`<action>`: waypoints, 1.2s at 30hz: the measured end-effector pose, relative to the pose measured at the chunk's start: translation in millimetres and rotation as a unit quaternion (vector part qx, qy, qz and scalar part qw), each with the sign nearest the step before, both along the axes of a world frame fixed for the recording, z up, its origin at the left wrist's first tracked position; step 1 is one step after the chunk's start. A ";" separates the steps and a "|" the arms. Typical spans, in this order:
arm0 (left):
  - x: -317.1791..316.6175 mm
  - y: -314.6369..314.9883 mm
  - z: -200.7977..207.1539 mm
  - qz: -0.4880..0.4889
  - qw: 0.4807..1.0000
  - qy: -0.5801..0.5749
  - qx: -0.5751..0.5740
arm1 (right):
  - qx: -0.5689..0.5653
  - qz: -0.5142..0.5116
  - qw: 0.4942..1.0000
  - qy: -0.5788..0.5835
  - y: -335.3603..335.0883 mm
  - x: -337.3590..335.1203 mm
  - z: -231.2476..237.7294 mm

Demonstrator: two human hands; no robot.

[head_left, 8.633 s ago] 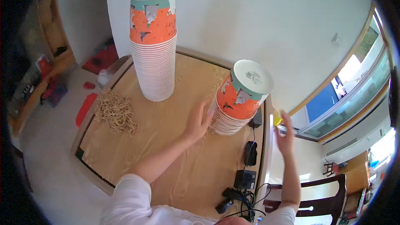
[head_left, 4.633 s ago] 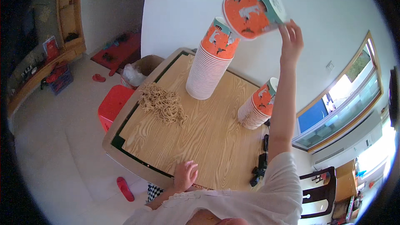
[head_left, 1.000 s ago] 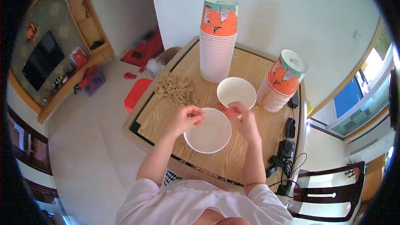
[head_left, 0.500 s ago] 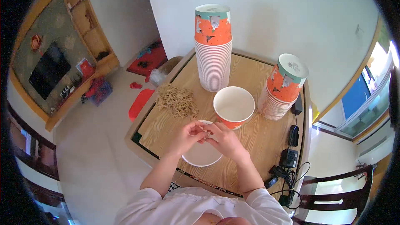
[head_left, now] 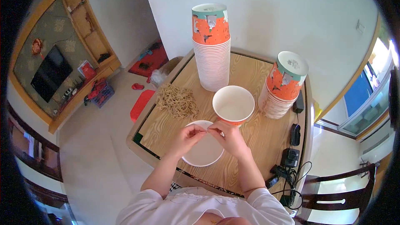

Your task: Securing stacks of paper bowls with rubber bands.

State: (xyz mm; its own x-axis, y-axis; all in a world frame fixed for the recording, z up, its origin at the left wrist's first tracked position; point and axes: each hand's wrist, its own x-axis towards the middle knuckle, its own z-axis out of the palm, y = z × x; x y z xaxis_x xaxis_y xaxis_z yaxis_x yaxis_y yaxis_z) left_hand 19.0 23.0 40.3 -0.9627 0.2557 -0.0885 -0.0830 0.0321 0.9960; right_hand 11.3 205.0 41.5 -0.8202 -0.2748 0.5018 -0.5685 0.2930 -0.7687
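Observation:
My left hand (head_left: 186, 139) and my right hand (head_left: 228, 139) meet over a white round paper tub (head_left: 203, 155) near the table's front edge. Both have thumb and fingers pinched, tips almost touching; whatever is between them is too small to make out. Just beyond my right hand stands a second paper tub (head_left: 233, 105), mouth up, white inside with orange outside. A tangled heap of tan twine-like strands (head_left: 177, 102) lies beyond my left hand. Thin strands also show near my lap.
A tall stack of upturned orange paper tubs (head_left: 211, 54) stands at the back of the wooden table (head_left: 246, 68). A shorter stack (head_left: 285, 83) is at the right. Black adapters and cables (head_left: 290, 158) line the right edge, beside a dark chair (head_left: 337, 196). A red stool (head_left: 141, 105) stands left.
My fingertips have drawn slightly apart, the right hand shifting a little right and the left tilting. The whole view has moved slightly. Tubs and strands stay in place.

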 end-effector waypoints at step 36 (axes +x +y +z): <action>2.4 -12.3 -6.5 0.004 0.994 0.080 -0.078 | 0.116 -0.023 0.993 0.021 5.3 5.4 7.5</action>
State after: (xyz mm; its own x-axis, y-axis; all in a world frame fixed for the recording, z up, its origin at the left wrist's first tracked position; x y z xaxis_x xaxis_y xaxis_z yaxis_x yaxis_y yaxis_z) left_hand 21.4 10.6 33.8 -0.9695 0.2433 0.0287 0.0760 0.1871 0.9794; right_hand 16.7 210.3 49.0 -0.8146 -0.3493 0.4630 -0.5800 0.4861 -0.6537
